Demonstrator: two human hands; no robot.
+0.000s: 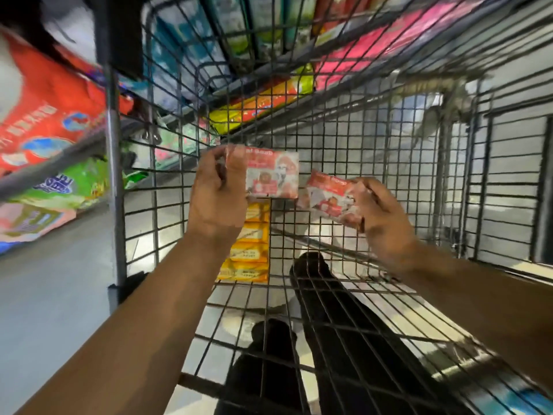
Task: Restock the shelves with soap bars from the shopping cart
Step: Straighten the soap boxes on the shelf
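Note:
Both my hands are inside the wire shopping cart, each holding a soap bar. My left hand grips a red-and-white soap bar by its left end. To the right, my right hand pinches a second red-and-white soap bar, which is tilted. Below the left hand, a stack of several yellow soap bars lies on the cart floor. The picture is blurred by motion.
Shelves with colourful packets run along the left and behind the cart's far wall. My dark trouser legs show through the cart's mesh floor. A grey tiled floor lies to the left of the cart.

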